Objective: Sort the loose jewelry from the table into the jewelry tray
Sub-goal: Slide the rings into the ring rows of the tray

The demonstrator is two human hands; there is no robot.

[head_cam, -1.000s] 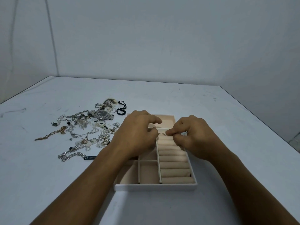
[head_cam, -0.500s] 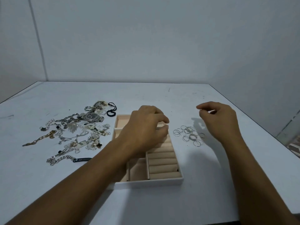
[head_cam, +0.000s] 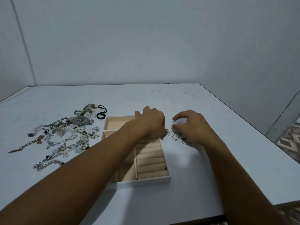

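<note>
Jewelry tray (head_cam: 138,182) sits mid bench (head_cam: 219,168), long axis running from near edge to far edge. Rings (head_cam: 175,137) lie just right; left hand (head_cam: 152,124) and right hand (head_cam: 193,127) curl over them, grip unclear.

White table (head_cam: 211,168) — tray (head_cam: 146,181), jewelry (head_cam: 65,137), rings (head_cam: 175,137)

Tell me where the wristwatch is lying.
In the head view, the wristwatch lies left of the jewelry tray, at the far end of the jewelry pile, near the black cord.

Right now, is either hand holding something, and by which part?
Cannot tell: left hand and right hand both reach the thin silver wire rings; any pinch is hidden.
</note>
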